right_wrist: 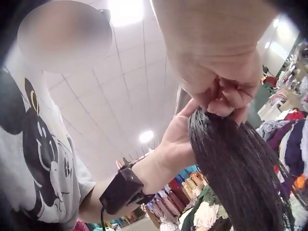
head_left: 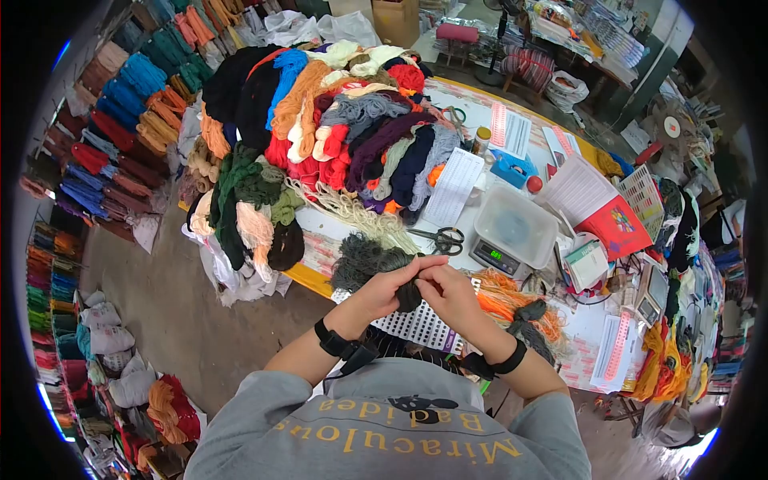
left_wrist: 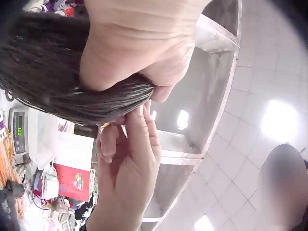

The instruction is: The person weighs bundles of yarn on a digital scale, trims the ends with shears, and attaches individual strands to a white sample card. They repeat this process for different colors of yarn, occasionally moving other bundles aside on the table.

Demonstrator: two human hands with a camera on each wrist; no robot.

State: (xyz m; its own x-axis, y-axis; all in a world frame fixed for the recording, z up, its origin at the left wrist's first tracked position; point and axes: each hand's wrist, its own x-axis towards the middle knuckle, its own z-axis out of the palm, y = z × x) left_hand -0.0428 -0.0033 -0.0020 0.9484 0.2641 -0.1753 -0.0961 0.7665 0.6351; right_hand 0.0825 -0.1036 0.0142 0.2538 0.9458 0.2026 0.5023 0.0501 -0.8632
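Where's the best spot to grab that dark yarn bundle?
I'd grip the dark yarn bundle at its gathered end, where the left hand and right hand pinch it, coming from the near table edge. There the strands pack into one tight neck; farther out they fan loose.

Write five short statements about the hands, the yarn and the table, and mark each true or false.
1. Both the left hand and the right hand hold the dark yarn bundle. True.
2. The scissors are in the right hand. False: they lie on the table, beyond the hands.
3. The scale shows lit green digits. True.
4. The orange yarn is wound round the left wrist. False: it lies on the table beside the right forearm.
5. The yarn pile on the table is all one colour. False: it mixes black, blue, orange, red, purple, green and cream skeins.
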